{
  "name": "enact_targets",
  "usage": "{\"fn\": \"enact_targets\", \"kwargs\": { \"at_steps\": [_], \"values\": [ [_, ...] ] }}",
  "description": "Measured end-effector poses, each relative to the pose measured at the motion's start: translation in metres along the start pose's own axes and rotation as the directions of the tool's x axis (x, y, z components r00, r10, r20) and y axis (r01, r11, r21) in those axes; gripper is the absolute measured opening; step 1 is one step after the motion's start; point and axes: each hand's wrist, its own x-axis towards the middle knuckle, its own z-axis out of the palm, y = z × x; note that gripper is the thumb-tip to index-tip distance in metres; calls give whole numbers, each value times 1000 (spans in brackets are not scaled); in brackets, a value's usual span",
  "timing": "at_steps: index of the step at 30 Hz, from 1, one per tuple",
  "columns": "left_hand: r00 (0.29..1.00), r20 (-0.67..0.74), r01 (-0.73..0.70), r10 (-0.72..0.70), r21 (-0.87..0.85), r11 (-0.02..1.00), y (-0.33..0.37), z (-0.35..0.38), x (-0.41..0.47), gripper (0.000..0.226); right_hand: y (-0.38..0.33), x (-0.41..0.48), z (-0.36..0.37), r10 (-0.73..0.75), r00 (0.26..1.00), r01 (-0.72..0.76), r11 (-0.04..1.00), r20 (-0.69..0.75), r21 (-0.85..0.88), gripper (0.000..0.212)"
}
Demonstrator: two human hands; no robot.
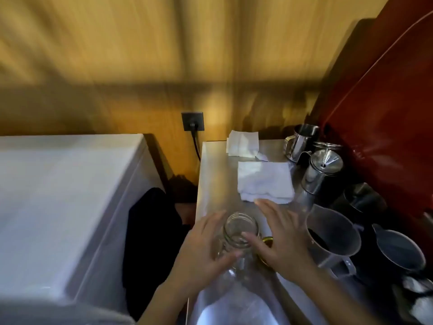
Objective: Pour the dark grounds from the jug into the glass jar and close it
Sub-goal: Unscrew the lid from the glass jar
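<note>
Both hands on the empty jar, lid off, low centre of frame

The left hand (pixel 202 250) wraps the glass jar (pixel 239 240) loosely, fingers curled on its side; the right hand (pixel 278 238) is spread flat, thumb touching the rim, palm over the gold lid (pixel 267 241) lying just beside. It's clear glass with a threaded mouth. The jug (pixel 334 233) with the dark grounds sits right of it, among shiny steel pitchers (pixel 322 170). There's a brushed metal counter (pixel 218 165), a white cloth (pixel 264 181) and a wood wall (pixel 140 55) up top.

No legible text or labels anywhere.
</note>
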Motion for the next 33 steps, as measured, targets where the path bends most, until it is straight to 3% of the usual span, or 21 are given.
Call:
{"fn": "enact_targets", "kwargs": {
  "at_steps": [4, 6, 8, 11, 17, 21, 26, 30, 33],
  "values": [
    [994, 72, 89, -86, -40, 995, -9, 21, -4, 96, 0, -5, 9, -28, 990, 9, 991, 137, 132, 69],
    [989, 57, 142, -137, -94, 985, -11, 30, -4, 102, 3, -6, 15, -23, 987, 1, 990, 161, 140, 70],
    [989, 4, 149, -149, -37, 988, -12, 35, -3, 103, 4, -7, 17, 4, 988, -27, 989, 154, 145, 71],
    [988, -65, 144, -143, 19, 989, -8, 42, -2, 94, 2, -8, 19, 54, 988, -80, 982, 147, 172, 72],
    [975, -141, 170, -172, -25, 985, -5, 50, 1, 68, -8, -17, 25, 136, 989, -144, 965, 52, 220, 72],
    [988, 22, 152, -150, -134, 979, -9, 37, 8, 62, -16, -18, 29, 174, 982, -155, 964, -70, 218, 70],
    [946, 307, 160, -108, -149, 976, -15, 13, 29, 78, -8, -15, 25, 141, 990, -137, 968, -4, 209, 73],
    [940, 328, 124, -91, -82, 989, -22, 9, 29, 97, 0, -12, 22, 133, 988, -149, 955, 79, 257, 90],
    [952, 289, 165, -104, -195, 967, -21, 14, 21, 92, 6, -10, 25, 135, 980, -174, 938, 146, 301, 85]
  ]
}}
